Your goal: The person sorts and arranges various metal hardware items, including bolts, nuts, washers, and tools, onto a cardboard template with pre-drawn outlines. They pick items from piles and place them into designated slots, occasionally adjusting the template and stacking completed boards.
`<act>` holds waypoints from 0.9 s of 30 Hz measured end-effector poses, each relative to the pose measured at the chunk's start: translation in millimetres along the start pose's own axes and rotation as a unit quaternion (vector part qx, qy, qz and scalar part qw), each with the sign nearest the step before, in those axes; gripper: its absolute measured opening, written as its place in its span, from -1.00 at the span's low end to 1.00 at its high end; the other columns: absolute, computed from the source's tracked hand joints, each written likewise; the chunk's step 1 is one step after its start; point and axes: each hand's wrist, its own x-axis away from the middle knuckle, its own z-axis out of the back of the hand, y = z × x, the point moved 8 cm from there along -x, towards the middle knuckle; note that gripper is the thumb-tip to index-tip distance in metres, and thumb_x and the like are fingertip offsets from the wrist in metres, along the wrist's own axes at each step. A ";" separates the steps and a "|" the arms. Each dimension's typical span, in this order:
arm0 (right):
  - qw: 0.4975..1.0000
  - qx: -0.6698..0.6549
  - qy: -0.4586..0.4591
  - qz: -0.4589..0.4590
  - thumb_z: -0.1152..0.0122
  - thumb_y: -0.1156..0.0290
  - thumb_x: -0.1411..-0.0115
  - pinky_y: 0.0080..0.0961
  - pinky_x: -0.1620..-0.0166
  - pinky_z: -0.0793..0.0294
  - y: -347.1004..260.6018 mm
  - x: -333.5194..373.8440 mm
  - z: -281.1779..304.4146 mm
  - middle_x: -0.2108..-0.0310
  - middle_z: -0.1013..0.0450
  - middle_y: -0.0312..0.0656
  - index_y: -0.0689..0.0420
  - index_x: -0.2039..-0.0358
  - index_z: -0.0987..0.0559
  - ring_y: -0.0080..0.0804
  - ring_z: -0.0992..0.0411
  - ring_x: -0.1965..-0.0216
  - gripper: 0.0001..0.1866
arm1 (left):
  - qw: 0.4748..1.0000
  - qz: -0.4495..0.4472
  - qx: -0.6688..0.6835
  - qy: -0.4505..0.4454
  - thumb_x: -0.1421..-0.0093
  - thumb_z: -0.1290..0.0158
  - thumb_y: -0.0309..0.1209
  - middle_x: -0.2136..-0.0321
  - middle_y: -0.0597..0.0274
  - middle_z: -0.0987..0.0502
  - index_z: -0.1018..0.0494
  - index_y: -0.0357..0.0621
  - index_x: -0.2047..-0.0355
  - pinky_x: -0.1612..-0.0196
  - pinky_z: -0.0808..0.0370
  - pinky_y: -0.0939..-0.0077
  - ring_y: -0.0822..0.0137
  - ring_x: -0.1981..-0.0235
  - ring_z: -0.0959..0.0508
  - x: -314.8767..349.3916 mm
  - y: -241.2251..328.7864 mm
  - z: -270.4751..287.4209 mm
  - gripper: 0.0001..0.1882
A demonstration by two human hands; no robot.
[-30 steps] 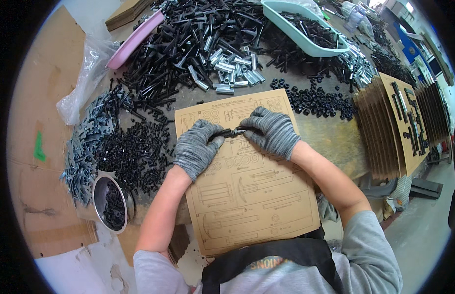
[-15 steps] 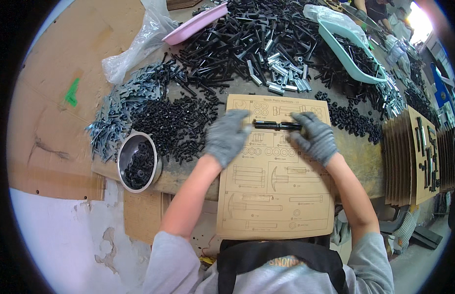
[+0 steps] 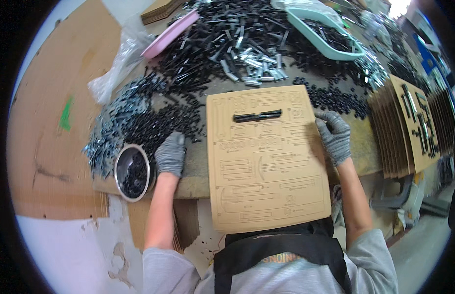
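Note:
My left hand [image 3: 170, 155], in a grey knitted glove, is at the near right side of a pile of small black screws [image 3: 161, 120]. Its fingers are curled together, and what they hold, if anything, is hidden. Beside the right edge of a printed cardboard sheet [image 3: 266, 196] hovers my gloved right hand [image 3: 334, 138]. Its fingers are loosely bent, with a gap near the thumb and nothing visible between them. Two black rod-like parts [image 3: 257, 115] lie end to end across the upper part of the sheet, touched by neither hand.
A metal bowl [image 3: 120, 172] of black parts stands left of my left hand. Beyond the sheet are silver tubes [image 3: 261, 66], a heap of black hardware [image 3: 212, 36], a pink tray [image 3: 171, 34] and a turquoise tray [image 3: 330, 49]. Black nuts [image 3: 337, 100] and upright cardboard sheets [image 3: 391, 132] lie to the right.
Both hands have left the black rod-like parts, which stay on the sheet. My left hand moved left to the screws; my right hand drew back to the sheet's right edge. The view has shifted.

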 end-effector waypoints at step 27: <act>0.966 0.022 -0.257 0.026 -0.20 0.29 -0.14 -0.32 0.20 -0.50 -35.7 21.0 -75.0 0.37 -0.51 -0.14 0.09 0.26 -0.60 -0.17 -0.51 0.34 -0.80 | 0.892 -0.017 0.421 -0.164 -0.28 0.03 -0.44 0.35 0.23 -0.58 -0.49 -0.20 0.09 0.30 -0.50 0.60 0.48 0.38 -0.52 31.3 162.1 -6.4 -0.77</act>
